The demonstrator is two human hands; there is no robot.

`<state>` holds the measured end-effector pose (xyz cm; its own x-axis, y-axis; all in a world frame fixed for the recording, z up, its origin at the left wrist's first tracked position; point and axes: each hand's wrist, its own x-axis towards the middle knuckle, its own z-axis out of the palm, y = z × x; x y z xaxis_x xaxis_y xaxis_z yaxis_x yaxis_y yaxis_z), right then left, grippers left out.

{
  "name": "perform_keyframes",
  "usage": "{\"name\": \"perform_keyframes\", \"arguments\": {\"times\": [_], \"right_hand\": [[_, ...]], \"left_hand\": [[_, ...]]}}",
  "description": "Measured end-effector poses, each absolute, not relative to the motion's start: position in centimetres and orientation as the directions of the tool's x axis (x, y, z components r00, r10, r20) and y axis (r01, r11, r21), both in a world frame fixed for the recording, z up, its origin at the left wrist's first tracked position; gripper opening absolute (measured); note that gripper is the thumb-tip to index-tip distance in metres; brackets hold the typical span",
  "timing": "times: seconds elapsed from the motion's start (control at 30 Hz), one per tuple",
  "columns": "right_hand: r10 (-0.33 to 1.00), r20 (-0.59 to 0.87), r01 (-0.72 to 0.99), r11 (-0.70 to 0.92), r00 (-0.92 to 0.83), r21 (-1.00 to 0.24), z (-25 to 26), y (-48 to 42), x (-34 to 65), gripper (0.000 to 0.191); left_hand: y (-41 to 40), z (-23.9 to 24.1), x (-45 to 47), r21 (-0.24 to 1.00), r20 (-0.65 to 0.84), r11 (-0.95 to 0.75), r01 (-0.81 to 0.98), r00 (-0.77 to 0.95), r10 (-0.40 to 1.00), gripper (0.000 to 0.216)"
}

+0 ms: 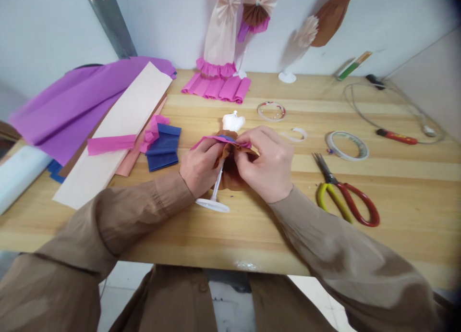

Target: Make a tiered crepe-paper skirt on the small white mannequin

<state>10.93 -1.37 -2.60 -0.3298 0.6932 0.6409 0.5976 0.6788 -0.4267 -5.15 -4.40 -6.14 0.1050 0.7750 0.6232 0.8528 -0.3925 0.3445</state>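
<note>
A small white mannequin stand [233, 122] is in front of me, its pole and round base [213, 205] tilted on the table. Brown crepe paper [232, 174] hangs round its waist like a skirt, with pink crepe paper [205, 142] and a strip of blue [226, 138] above it. My left hand [202, 165] is closed on the pink and brown paper at the left side. On the right, my right hand [265, 160] pinches the gathered paper edge between thumb and fingers. My fingers partly hide the waist.
Scissors [336, 183], a tape roll [347, 145], a clear ring of tape [271, 111] and a red-handled tool with a cord [399, 136] lie at right. Purple paper [90, 101], cream paper [118, 130] and folded blue paper [163, 148] lie at left. Dressed stands [220, 39] stand behind.
</note>
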Motion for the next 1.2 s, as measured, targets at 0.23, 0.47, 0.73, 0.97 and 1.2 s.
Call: {"name": "perform_keyframes", "arguments": {"times": [0.23, 0.47, 0.73, 0.97, 1.2], "right_hand": [[0.71, 0.626, 0.598, 0.665, -0.322, -0.447, -2.6, -1.3, 11.0, 0.016], [0.732, 0.596, 0.587, 0.654, -0.33, -0.478, -2.7, -1.2, 11.2, 0.015], [0.709, 0.561, 0.572, 0.693, -0.428, -0.439, -3.3, -0.9, 11.1, 0.038], [0.654, 0.627, 0.562, 0.732, -0.422, -0.386, -3.7, -0.3, 11.0, 0.021], [0.665, 0.618, 0.575, 0.721, -0.419, -0.386, -4.1, -0.1, 11.2, 0.015]], "left_hand": [[-4.4, -6.2, -5.2, 0.375, 0.601, -0.33, 0.866, 0.044, 0.798, 0.02], [-4.3, -6.1, -5.3, 0.442, 0.566, -0.334, 0.832, 0.031, 0.824, 0.019], [-4.4, -5.6, -5.3, 0.577, 0.581, -0.419, 0.701, 0.007, 0.814, 0.02], [-4.2, -6.0, -5.2, 0.503, 0.615, -0.443, 0.742, 0.054, 0.787, 0.014], [-4.4, -6.0, -5.5, 0.507, 0.551, -0.366, 0.78, 0.033, 0.834, 0.021]]}}
